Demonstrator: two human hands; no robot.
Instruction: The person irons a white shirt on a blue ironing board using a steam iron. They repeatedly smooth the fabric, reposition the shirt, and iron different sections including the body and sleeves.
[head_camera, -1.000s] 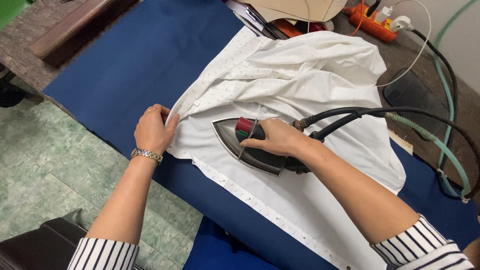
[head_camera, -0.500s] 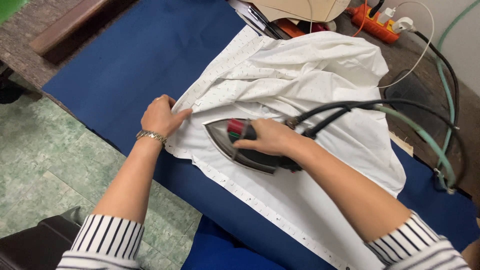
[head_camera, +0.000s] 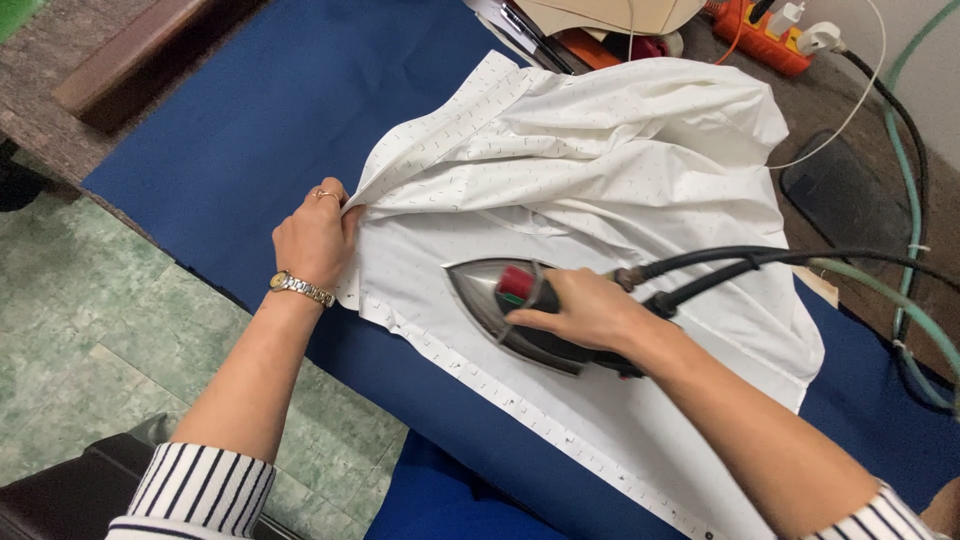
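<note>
1. The iron (head_camera: 500, 310) sits flat on the white shirt (head_camera: 600, 200), near the middle of the cloth, its pointed nose aimed toward my left hand.
2. My right hand (head_camera: 585, 310) is wrapped around the iron's handle, thumb by the red knob (head_camera: 515, 284).
3. A black cord and a green hose (head_camera: 800, 262) leave the back of the iron and run off to my right.
4. The shirt lies spread on the blue pad (head_camera: 250, 130), flat under the iron and bunched in folds at the far side.
5. My left hand (head_camera: 315, 235) pinches the shirt's near-left edge, fingers closed on a fold, just beside the iron's nose but not touching it.
6. A watch (head_camera: 300, 288) is on my left wrist, and both sleeves are striped.
7. Beyond the shirt stands an orange power strip (head_camera: 765, 40) with a white plug.
8. Green tiled floor (head_camera: 90, 310) shows past the pad's left edge.
</note>
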